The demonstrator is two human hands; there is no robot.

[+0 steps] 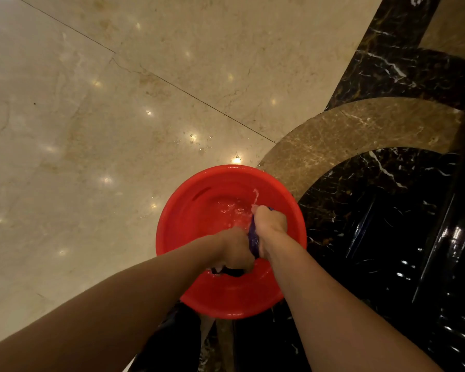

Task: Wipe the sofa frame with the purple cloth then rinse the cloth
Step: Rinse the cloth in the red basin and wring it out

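Observation:
A red plastic basin (188, 210) stands on the marble floor below me, with rippling water in its bottom. The purple cloth (253, 241) is twisted into a tight roll above the basin. My left hand (235, 251) grips its near end and my right hand (270, 222) grips its far end. Only a short dark purple strip shows between the two fists, plus a dark end below my left hand. Water streams from the cloth near my right hand into the basin.
Glossy beige marble floor (91, 130) spreads left and ahead, with water drops (199, 146) beyond the basin. A brown curved inlay (360, 130) and black veined marble (387, 224) lie to the right. My dark trouser leg (177, 336) is below the basin.

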